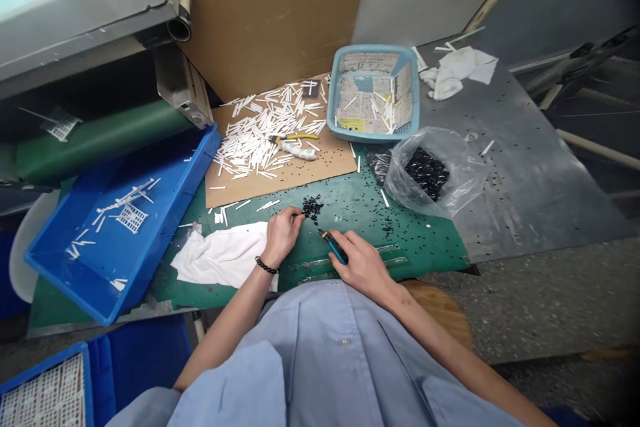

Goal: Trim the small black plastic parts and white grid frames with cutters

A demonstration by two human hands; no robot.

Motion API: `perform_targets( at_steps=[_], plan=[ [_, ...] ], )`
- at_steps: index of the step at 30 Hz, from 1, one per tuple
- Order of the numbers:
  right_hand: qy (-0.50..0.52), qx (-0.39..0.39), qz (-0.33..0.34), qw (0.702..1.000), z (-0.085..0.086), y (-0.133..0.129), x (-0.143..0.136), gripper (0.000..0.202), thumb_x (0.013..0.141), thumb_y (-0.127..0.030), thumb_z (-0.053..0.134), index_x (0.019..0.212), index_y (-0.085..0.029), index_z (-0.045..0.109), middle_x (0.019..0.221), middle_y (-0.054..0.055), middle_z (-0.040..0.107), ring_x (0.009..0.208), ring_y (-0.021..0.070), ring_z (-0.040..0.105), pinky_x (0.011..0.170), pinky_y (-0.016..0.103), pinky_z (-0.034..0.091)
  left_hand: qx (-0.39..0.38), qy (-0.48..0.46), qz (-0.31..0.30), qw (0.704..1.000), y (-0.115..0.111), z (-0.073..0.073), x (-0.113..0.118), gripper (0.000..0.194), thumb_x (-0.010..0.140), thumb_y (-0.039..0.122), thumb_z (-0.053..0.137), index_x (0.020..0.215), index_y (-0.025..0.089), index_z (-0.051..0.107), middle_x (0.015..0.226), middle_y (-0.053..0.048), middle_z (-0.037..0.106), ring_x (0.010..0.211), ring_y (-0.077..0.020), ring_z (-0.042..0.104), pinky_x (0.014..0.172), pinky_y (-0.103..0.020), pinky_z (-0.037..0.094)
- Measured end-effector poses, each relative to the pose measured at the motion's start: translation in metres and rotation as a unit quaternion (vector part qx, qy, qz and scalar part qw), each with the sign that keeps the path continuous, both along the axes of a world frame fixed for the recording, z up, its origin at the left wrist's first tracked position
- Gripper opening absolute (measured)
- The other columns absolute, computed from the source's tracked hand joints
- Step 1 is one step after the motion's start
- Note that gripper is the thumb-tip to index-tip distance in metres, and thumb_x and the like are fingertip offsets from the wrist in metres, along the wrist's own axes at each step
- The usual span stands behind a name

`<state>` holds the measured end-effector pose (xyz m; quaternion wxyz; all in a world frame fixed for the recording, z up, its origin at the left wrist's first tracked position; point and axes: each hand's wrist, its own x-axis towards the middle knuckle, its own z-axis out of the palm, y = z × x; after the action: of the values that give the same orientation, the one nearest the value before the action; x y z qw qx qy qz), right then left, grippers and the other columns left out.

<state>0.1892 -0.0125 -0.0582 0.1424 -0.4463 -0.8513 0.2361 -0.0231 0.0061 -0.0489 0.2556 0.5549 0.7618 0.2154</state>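
On the green bench mat, a small pile of tiny black pieces [313, 207] lies just beyond my hands. My left hand [283, 232] is closed in a pinch at the pile's left edge; what sits between its fingertips is too small to make out. In my right hand [363, 261] is a pair of nippers [336, 247] with teal handles, their jaws pointing up-left toward the pile. A crumpled white cloth [220, 257] lies beside my left wrist.
Many white sticks and yellow-handled pliers [300, 137] cover a cardboard sheet [285, 177]. Behind stands a light-blue basket [374, 137] lined with newspaper. To the right, a clear plastic bag [465, 180] holds black pieces. A blue tray [165, 227] leans at left.
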Motion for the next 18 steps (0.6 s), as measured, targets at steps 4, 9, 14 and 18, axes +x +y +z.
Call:
perform_targets(
  at_steps=[4,9,14,18],
  plan=[
    [-0.006,-0.007,-0.001,1.0,0.001,0.0,0.001,0.042,0.091,-0.031,0.047,0.131,-0.017,0.049,0.096,0.007,0.057,0.087,0.0209,0.057,0.075,0.031,0.047,-0.007,-0.057,0.021,0.998,0.0,-0.001,-0.004,0.014,0.083,0.03,0.055,0.084,0.02,0.065,0.06,0.002,0.054,0.059,-0.0142,0.05,0.06,-0.026,0.032],
    [-0.011,-0.014,0.003,1.0,0.005,0.001,0.0,0.042,0.091,-0.03,0.046,0.131,-0.018,0.049,0.097,0.007,0.056,0.088,0.0204,0.056,0.076,0.031,0.047,-0.025,-0.356,0.118,0.927,-0.001,0.0,-0.008,0.009,0.075,0.026,0.057,0.076,0.017,0.055,0.066,0.001,0.055,0.052,-0.0087,0.044,0.05,-0.022,0.029],
    [-0.012,-0.012,0.008,1.0,0.009,0.001,-0.003,0.042,0.091,-0.03,0.047,0.131,-0.018,0.049,0.098,0.007,0.056,0.09,0.0207,0.056,0.078,0.031,0.047,-0.058,-0.535,0.142,0.831,-0.005,0.009,-0.007,0.016,0.069,0.024,0.066,0.077,0.015,0.056,0.067,0.001,0.055,0.053,-0.0055,0.043,0.05,-0.019,0.03],
    [-0.013,-0.003,0.021,1.0,0.014,0.004,-0.005,0.044,0.091,-0.03,0.048,0.133,-0.018,0.047,0.104,0.009,0.055,0.095,0.0225,0.053,0.084,0.034,0.046,-0.061,-0.579,0.133,0.802,-0.008,0.012,-0.007,0.017,0.065,0.019,0.069,0.08,0.013,0.062,0.067,0.001,0.054,0.056,-0.0049,0.044,0.052,-0.018,0.031]
  ],
)
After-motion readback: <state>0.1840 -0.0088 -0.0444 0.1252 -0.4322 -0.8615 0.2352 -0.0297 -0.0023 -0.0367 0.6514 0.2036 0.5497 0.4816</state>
